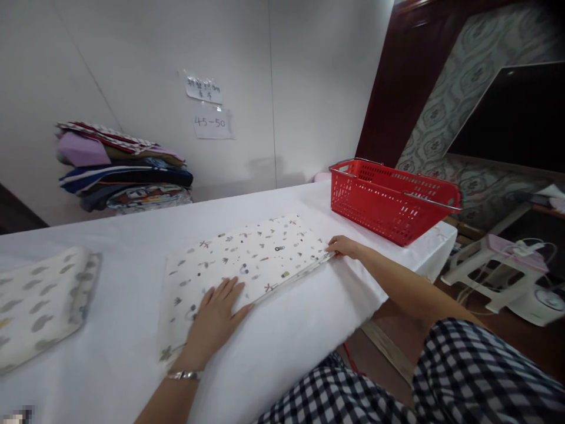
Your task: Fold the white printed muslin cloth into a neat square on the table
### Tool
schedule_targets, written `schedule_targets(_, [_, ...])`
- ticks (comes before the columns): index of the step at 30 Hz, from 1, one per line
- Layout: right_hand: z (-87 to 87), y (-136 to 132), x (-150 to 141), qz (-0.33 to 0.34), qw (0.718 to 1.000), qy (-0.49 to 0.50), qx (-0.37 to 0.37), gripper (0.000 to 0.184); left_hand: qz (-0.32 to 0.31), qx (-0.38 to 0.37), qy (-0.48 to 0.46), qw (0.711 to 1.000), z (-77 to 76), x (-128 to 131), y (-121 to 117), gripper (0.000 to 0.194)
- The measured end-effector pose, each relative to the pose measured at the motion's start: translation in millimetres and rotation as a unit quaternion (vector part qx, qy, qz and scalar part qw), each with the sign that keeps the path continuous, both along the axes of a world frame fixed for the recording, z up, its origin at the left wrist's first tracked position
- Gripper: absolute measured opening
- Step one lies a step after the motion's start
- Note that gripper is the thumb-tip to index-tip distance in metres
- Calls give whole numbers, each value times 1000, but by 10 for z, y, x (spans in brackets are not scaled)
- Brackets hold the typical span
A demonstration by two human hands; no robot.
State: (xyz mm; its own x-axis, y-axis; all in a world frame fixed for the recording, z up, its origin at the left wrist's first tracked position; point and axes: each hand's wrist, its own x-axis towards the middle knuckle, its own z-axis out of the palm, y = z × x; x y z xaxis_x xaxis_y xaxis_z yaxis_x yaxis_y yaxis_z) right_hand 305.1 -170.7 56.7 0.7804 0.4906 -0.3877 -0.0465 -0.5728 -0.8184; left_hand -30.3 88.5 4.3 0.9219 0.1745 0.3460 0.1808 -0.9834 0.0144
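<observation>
A folded cream cloth with small printed leaves and dots [256,253] lies flat on the white table [132,235]. My left hand [216,315] rests palm down on its near left part, fingers stretched out and flat. My right hand [344,246] is at the cloth's right corner, fingers curled and pinching the edge of the cloth. A bracelet sits on my left wrist.
A red plastic basket [392,200] stands at the table's right end. A second folded cloth with grey leaf print [39,300] lies at the left. A stack of folded fabrics [123,168] sits against the wall. A white stool [485,265] stands on the floor at right.
</observation>
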Motion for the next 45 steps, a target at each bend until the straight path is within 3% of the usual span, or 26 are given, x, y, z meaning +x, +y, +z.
schedule_targets(4, [-12, -33, 35, 5, 999, -11, 29, 30, 0, 6, 4, 1000, 52, -16, -26, 56])
schedule_targets(11, [-90, -79, -10, 17, 1000, 6, 3, 34, -6, 5, 31, 999, 91, -91, 0, 59])
schedule_targets(20, [-166, -101, -103, 19, 999, -30, 9, 22, 28, -6, 37, 999, 141, -658, 139, 47])
schedule_targets(25, [-164, -120, -106, 9, 996, -83, 10, 27, 72, 12, 28, 997, 122, -837, 187, 57])
schedule_targets(32, [-218, -170, -143, 38, 988, -136, -64, 24, 112, 3, 43, 993, 98, -856, 180, 65])
schedule_targets(36, [-197, -195, -156, 63, 975, -175, -121, 30, 100, -16, 40, 994, 42, -907, 238, 70])
schedule_targets(39, [-119, -158, -252, 91, 942, -273, -174, 41, 89, -68, 51, 992, 153, -940, 224, 70])
schedule_targets(41, [-43, -52, -382, 142, 890, -397, -173, 46, 94, -117, 73, 986, 316, -897, 159, 65])
schedule_targets(43, [31, 114, -542, 198, 833, -505, -107, 46, 125, -155, 73, 977, 486, -773, 71, 54])
schedule_targets(45, [58, 292, -683, 234, 804, -546, -28, 44, 168, -161, 50, 971, 587, -596, -1, 46])
